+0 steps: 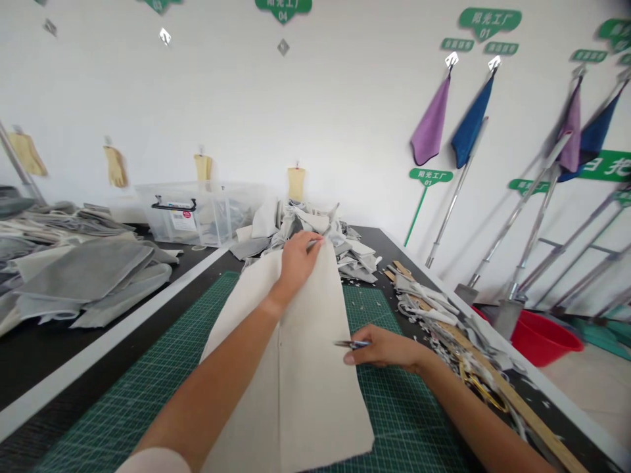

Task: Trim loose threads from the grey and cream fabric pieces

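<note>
A long cream-coloured piece of cloth [315, 368], with a seam or crease down its middle, lies over the green cutting mat [158, 368]. My left hand [299, 259] is closed on the cloth near its far end, fingertips pinching the edge. At the cloth's right side, my right hand [382, 347] is closed around small pointed thread snips [351, 343]. Their metal tips point left above the cloth. The fingers of my right hand partly hide the handles.
Cloth scraps [355, 256] heap behind the mat. Stacked grey cloth pieces [93, 269] and a clear plastic box [187, 217] stand left. On the right are a wooden strip [488, 368], offcuts, gold-handled scissors [486, 391] and, beyond the table, a red basin [545, 335].
</note>
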`<state>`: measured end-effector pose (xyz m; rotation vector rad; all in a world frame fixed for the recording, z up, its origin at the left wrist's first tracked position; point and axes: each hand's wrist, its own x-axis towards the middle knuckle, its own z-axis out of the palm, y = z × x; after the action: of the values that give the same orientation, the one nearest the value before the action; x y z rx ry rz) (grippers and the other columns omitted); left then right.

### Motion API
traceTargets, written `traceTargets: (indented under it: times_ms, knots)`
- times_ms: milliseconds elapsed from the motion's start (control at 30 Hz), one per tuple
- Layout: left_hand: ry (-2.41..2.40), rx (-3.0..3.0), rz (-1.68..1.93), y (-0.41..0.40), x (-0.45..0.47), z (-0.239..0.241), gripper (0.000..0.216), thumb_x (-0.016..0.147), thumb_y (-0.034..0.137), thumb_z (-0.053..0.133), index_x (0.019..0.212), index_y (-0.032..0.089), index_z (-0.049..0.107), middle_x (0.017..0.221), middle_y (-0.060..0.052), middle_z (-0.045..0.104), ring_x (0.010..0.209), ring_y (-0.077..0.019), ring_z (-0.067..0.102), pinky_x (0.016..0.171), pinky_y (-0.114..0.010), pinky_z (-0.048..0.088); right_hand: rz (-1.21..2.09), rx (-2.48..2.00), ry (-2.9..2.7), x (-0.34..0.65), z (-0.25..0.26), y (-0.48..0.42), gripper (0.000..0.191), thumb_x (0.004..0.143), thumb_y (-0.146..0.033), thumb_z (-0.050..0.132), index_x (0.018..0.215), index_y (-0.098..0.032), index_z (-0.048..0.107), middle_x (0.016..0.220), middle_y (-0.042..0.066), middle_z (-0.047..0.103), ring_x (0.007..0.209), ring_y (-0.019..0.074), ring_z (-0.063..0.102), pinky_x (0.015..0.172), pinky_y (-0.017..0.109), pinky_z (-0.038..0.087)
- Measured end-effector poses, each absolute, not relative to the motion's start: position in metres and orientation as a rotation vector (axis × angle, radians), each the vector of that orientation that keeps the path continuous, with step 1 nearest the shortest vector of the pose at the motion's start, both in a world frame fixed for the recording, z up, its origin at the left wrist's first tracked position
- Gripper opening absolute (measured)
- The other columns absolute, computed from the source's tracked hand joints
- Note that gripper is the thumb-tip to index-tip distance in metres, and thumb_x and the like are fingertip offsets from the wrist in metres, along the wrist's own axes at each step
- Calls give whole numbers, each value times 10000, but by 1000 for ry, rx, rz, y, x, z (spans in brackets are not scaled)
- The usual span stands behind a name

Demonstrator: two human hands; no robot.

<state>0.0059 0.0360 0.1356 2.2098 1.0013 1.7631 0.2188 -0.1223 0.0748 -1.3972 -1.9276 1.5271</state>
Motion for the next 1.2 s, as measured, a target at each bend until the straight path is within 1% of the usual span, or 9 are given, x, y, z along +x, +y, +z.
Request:
traceTargets:
  times_ms: [233,433,567,667,733,800,933,1067,1200]
  knots:
    - [1000,2164,2218,-7,-26,208,156,969,287,527,998,199,653,1021,-47,664,1032,-189,602,963,-336,442,1362,-1393,-2043,208,76,-124,449,745,-607,732,788,-161,757,706,-10,634,690,165,540,629,252,399]
    - [960,1884,2581,-48,-59,251,122,967,277,568,1020,210,655,1036,-30,646,1030,-159,598,970,-324,464,1102,-1392,-1804,222,119,-126,429,823,-578,675,997,-196,767,945,53,739,899,270,662,811,368,508]
    - [862,1786,2636,-58,-90,267,193,967,315,576,1047,173,679,990,-25,681,937,-147,638,865,-335,529,787,-1482,-1573,240,157,-139,421,804,-571,705,1025,-214,748,920,91,729,844,283,668,715,394,520]
    - [786,1799,2565,-72,-113,275,254,933,375,632,1059,162,688,968,-23,701,914,-169,655,862,-383,549,636,-1435,-1444,249,180,-159,348,776,-530,757,957,-233,731,783,70,672,712,226,620,598,354,475]
    - [835,1823,2523,-86,-127,280,281,910,425,655,1071,197,684,990,-5,700,958,-198,658,903,-437,544,597,-1379,-1345,254,194,-172,252,769,-479,785,820,-255,683,642,16,554,560,145,497,506,318,392]
    - [947,1842,2482,-100,-139,282,297,888,463,671,1076,233,680,998,10,697,981,-225,657,900,-466,543,593,-1277,-1243,256,206,-182,296,763,-428,805,679,-259,577,563,-28,384,477,89,332,439,302,276]
    - [1248,1948,2150,-105,-163,277,338,887,505,638,1087,236,682,858,12,678,800,-194,663,709,-368,553,689,-1195,-1160,254,207,-180,409,750,-397,823,652,-248,455,566,-67,247,464,69,180,419,302,127]
    - [1587,2098,1291,-68,-182,254,286,814,451,672,968,213,710,730,-17,679,630,-161,621,522,-245,469,892,-1316,-1229,247,166,-150,441,780,-512,770,709,-216,452,519,-99,254,461,58,176,434,248,125]
    - [1807,2004,482,-12,-184,210,173,730,269,672,869,168,689,616,-28,663,576,-176,607,498,-236,458,1015,-1433,-1347,247,104,-117,501,780,-590,710,643,-214,409,475,-99,283,441,61,189,441,239,137]
